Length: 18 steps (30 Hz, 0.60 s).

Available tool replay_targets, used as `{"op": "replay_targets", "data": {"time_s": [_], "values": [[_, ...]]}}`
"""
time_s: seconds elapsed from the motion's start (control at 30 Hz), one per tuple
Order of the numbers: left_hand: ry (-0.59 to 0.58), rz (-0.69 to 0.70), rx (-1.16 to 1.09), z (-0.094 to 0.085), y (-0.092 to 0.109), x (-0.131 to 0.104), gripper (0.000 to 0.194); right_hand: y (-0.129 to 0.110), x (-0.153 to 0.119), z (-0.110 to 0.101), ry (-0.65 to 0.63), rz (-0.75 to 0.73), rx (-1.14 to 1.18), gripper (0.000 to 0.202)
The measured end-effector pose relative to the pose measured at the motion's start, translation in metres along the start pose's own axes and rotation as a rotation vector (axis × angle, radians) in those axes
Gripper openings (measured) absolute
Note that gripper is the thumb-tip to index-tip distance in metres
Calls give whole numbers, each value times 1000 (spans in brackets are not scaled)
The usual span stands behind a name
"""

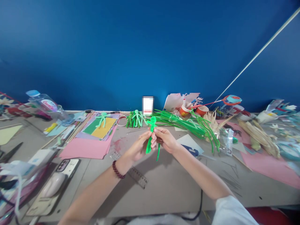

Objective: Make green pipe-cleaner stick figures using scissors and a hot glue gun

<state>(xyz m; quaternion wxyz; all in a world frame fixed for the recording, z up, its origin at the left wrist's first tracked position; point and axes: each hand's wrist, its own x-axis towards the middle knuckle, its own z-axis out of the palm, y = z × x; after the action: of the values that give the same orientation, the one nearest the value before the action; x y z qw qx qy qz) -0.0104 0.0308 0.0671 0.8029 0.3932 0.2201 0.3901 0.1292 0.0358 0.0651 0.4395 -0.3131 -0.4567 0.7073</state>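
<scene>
Pinching green figure (153,121): left fingers (146,135), right fingers (160,132).

2 hands (142,143), 1 bottle (48,104), 1 bracelet (116,171), perhaps 2 red cups (184,111).

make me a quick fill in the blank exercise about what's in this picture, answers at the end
1. The left hand and right hand hold a fuzzy figure coloured bright ____.
2. The beaded bracelet is worn on the person's ____ wrist.
3. The paper just beyond the phone is ____.
4. The wall at the back is ____.

Missing words: green; left; pink; blue.
</scene>
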Motion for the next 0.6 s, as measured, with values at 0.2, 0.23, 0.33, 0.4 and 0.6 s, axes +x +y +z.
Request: {"op": "replay_targets", "data": {"time_s": [0.2,0.23,0.33,0.4,0.6], "values": [[223,237,491,-7,1,3,26,3,4,-2,346,-142,-127,30],[274,292,578,-8,1,3,26,4,4,-2,412,-164,-160,29],[370,391,774,-6,-1,0,23,6,3,2,490,-187,-217,28],[371,399,830,-5,-2,-1,26,6,0,5,456,-166,-201,29],[261,253,437,-3,1,-1,27,5,0,9,277,-135,-103,37]]}}
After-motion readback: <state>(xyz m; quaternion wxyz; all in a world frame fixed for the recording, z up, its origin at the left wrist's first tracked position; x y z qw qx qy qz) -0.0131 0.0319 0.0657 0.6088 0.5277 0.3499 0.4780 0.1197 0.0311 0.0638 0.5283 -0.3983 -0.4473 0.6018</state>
